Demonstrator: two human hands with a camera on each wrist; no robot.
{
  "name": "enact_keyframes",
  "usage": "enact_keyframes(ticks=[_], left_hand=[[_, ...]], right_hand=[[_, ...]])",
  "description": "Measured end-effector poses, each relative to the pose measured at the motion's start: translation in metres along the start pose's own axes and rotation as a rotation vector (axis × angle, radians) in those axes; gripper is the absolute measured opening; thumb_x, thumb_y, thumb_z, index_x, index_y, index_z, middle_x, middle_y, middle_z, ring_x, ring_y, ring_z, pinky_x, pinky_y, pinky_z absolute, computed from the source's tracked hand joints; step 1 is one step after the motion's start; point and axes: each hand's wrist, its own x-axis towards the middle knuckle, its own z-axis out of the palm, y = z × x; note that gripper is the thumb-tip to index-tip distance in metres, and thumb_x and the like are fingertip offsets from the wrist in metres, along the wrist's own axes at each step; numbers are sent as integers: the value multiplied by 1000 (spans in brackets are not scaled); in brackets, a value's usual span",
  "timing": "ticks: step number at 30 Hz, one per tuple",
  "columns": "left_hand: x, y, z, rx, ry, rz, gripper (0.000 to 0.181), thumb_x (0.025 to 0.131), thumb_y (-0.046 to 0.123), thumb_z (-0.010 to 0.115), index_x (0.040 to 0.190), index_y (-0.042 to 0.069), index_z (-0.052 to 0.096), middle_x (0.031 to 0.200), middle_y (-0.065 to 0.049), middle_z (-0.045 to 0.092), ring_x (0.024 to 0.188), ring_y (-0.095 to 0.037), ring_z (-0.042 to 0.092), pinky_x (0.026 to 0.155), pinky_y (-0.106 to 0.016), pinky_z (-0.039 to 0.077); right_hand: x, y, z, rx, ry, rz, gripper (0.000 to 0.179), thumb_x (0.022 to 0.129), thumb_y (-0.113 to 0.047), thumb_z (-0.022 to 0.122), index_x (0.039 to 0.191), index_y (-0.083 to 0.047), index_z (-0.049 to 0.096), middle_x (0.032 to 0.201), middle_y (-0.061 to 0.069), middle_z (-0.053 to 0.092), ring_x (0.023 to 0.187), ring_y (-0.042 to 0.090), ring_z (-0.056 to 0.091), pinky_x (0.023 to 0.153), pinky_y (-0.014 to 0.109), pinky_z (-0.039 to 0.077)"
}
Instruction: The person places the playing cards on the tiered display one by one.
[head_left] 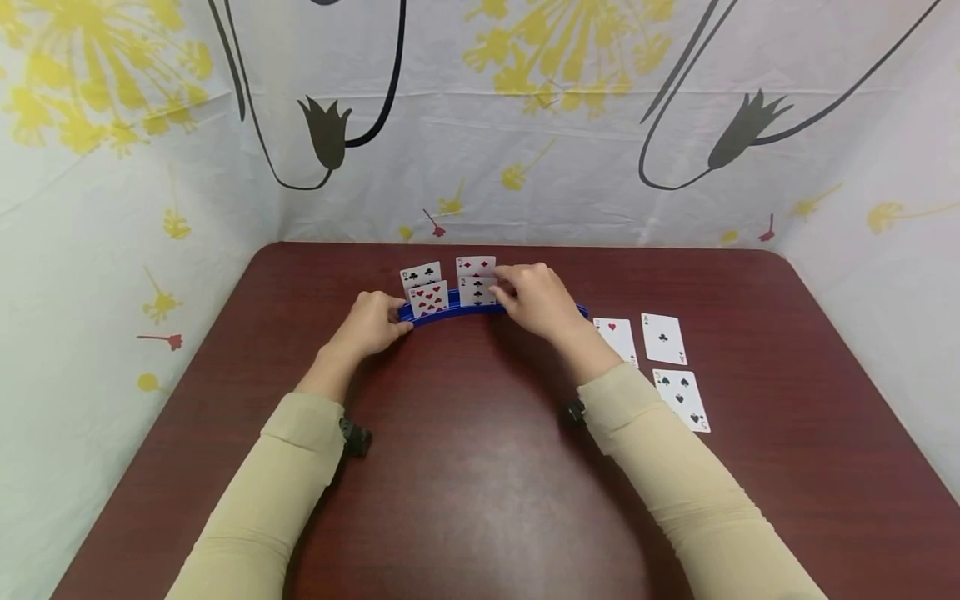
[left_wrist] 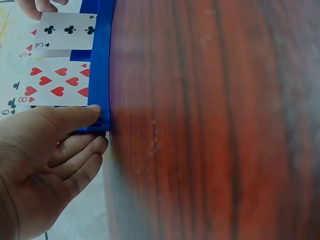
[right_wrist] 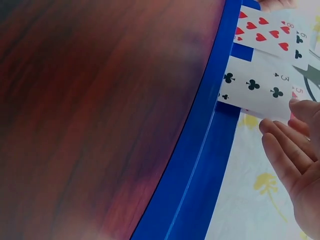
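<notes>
A curved blue card holder lies on the table, cards standing in its slots. My left hand pinches its left end, thumb in front and fingers beneath. Beside that hand stand an eight of hearts and, behind it, a six of clubs. My right hand pinches the right edge of a three of clubs with thumb and forefinger. A five of diamonds stands behind the three; the forefinger is at its edge.
Right of the holder, an ace of clubs, a five of spades and a hearts card lie face up. My right forearm partly covers the hearts card. A patterned white curtain encloses the dark red table.
</notes>
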Motion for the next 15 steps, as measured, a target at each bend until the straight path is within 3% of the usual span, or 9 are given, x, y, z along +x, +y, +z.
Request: enact_keyframes(ticks=[7, 15], left_hand=[[0, 0, 1, 3, -1, -1, 44, 94, 11, 74, 132, -8, 63, 111, -23, 72, 99, -29, 70, 88, -44, 57], [1, -2, 0, 12, -3, 5, 44, 93, 12, 74, 132, -7, 63, 112, -23, 72, 98, -29, 70, 87, -44, 58]], right_hand=[[-6, 8, -10, 31, 25, -6, 18, 93, -15, 73, 105, -1, 75, 93, 9, 77, 83, 21, 73, 78, 43, 56], [-15, 23, -21, 50, 3, 37, 24, 93, -16, 73, 110, 0, 73, 96, 10, 76, 87, 23, 73, 80, 43, 56]])
